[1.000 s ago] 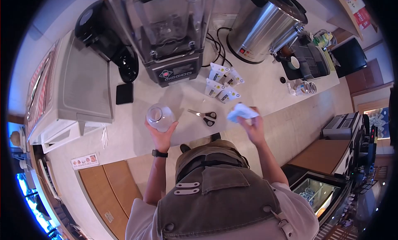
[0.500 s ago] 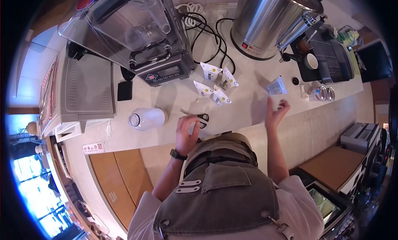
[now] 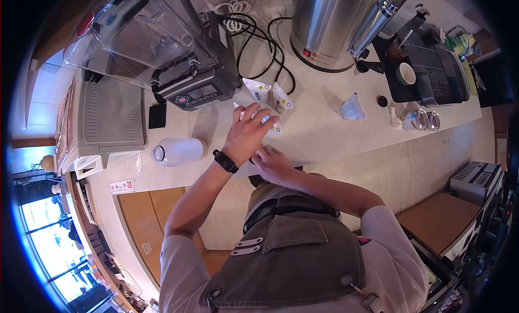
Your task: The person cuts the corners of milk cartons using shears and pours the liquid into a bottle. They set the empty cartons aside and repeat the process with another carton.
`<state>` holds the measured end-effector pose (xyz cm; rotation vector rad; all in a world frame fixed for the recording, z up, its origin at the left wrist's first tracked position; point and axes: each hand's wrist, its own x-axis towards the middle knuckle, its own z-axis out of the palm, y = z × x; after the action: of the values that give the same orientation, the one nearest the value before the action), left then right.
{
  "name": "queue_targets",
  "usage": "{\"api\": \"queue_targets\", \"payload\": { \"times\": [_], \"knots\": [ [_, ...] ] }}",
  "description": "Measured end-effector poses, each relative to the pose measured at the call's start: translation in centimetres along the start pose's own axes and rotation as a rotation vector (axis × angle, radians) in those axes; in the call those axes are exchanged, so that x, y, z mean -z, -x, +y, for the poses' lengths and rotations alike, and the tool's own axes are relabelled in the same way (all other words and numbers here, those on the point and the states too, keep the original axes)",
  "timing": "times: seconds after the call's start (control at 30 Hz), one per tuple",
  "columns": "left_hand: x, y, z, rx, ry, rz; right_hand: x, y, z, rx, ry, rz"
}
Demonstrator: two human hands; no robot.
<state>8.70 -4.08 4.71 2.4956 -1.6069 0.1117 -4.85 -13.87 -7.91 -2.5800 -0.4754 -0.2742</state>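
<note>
Head view: left hand (image 3: 246, 133) over white packet (image 3: 276, 128), right hand (image 3: 274, 165) alongside, grips unclear.

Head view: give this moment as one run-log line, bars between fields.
left hand: over white packets, contact unclear | right hand: beside left, grip hidden | bottle: left of both hands | blue packet: right of both

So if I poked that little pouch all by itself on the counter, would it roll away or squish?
The pouch would probably squish, because its sides look thin and creased. It's likely light, being so small beside the big metal urn. Rolling seems unlikely: its pointed corners and angular shape might make it slide or tip instead.
</note>
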Motion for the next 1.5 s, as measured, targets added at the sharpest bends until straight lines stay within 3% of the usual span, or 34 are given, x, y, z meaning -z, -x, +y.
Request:
{"api": "queue_targets", "payload": {
  "times": [0.17, 0.27, 0.37, 0.57, 0.67, 0.77, 0.8, 0.9, 1.0, 1.13, 1.23, 1.33, 1.43, 1.5],
  "knots": [
    [1.5, -1.3, 0.4, 0.006, 0.132, -0.089, 2.3, 3.1, 1.8, -0.004, -0.073, -0.011],
    [0.0, -1.0, 0.7, -0.073, 0.207, 0.039, 2.6, 4.5, 2.4, -0.032, -0.075, -0.036],
    [-0.1, -0.5, 1.5, -0.048, 0.282, 0.021, 4.1, 4.7, 2.4, -0.085, -0.102, -0.078],
    [8.3, 4.4, 5.2, 0.295, 0.546, 0.385, 4.8, 4.9, 3.2, -0.201, -0.103, -0.115],
    [7.2, 8.6, 4.2, 0.373, 1.074, 0.631, 5.9, 4.2, 2.9, -0.26, -0.093, -0.162],
    [3.0, 11.8, 4.7, 0.544, 2.064, 0.917, 7.0, 3.1, 2.7, -0.208, -0.075, -0.127],
    [3.5, 12.5, 5.2, 0.668, 2.406, 0.835, 7.2, 2.8, 2.6, -0.182, -0.059, -0.117],
    [0.3, 13.7, 4.8, 0.906, 2.408, 0.73, 8.3, 1.7, 2.5, -0.162, -0.015, -0.148],
    [-0.7, 13.2, 4.8, 1.036, 1.957, 0.557, 8.4, 1.6, 3.1, -0.189, 0.05, -0.28],
    [0.1, 11.4, 4.4, 1.001, 1.958, 0.519, 7.8, 2.4, 3.1, -0.276, 0.178, -0.363],
    [0.6, 10.0, 3.8, 1.008, 1.988, 0.498, 10.4, 3.9, 4.0, -0.452, -0.114, -0.451],
    [-0.4, 9.3, 3.9, 0.969, 1.914, 0.504, 13.4, 7.0, 4.1, -0.867, -0.744, -0.396],
    [-1.0, 8.7, 3.8, 0.946, 1.865, 0.333, 12.4, 9.9, 2.4, -0.91, -1.503, 0.016],
    [-1.7, 8.2, 4.1, 0.887, 1.812, 0.273, 11.9, 10.2, 1.5, -0.89, -1.642, 0.159]
  ]
}}
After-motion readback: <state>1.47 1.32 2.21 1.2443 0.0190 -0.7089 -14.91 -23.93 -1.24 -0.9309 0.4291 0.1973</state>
